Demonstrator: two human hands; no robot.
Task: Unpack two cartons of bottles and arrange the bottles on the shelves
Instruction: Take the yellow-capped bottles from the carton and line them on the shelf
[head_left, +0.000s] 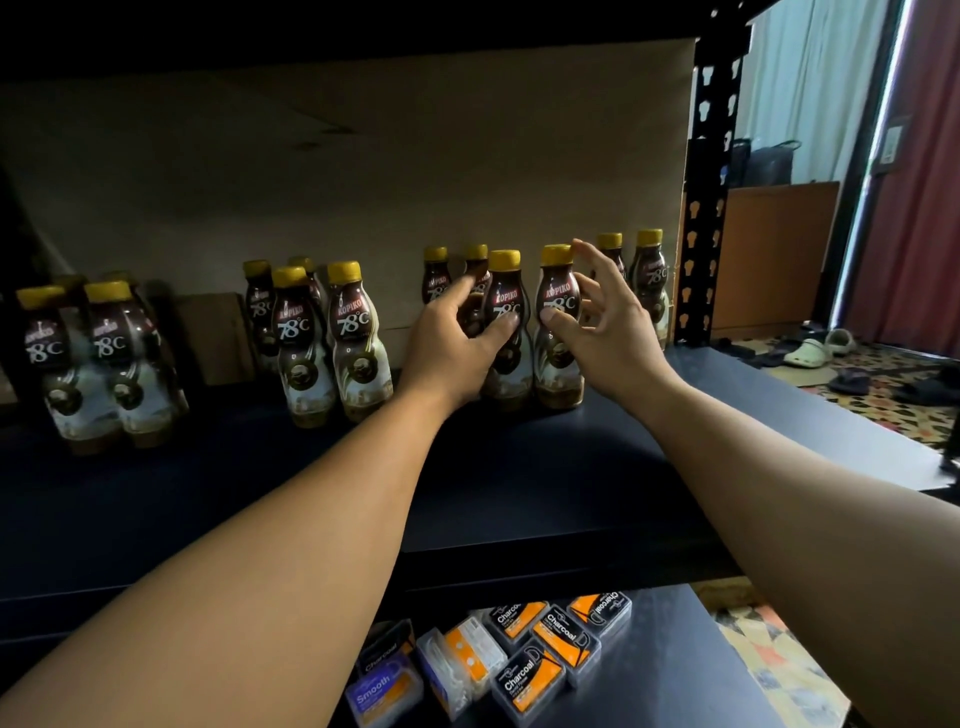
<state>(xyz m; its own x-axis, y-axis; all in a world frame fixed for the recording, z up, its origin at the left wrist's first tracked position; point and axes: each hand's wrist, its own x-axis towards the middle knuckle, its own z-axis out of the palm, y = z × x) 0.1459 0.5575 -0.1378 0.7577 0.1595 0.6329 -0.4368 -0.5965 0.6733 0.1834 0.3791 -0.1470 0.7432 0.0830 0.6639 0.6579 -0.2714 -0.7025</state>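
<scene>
Several brown Kopiko 78°C bottles with yellow caps stand on the dark shelf (519, 467). My left hand (447, 343) grips one bottle (504, 280) at its waist, thumb across the label. Right beside it stands a second bottle (557, 291). My right hand (608, 332) holds this one, with the thumb on the label, the index finger at the cap and the other fingers curled behind. Both bottles are upright with their bases on the shelf. More bottles (649, 270) stand behind them against the back panel.
Two other bottle groups stand to the left, one at mid-shelf (322, 332) and one at far left (98, 358). A brown cardboard piece (215, 338) leans between them. The black shelf post (706, 208) bounds the right side. Small boxes (535, 654) lie on the lower shelf.
</scene>
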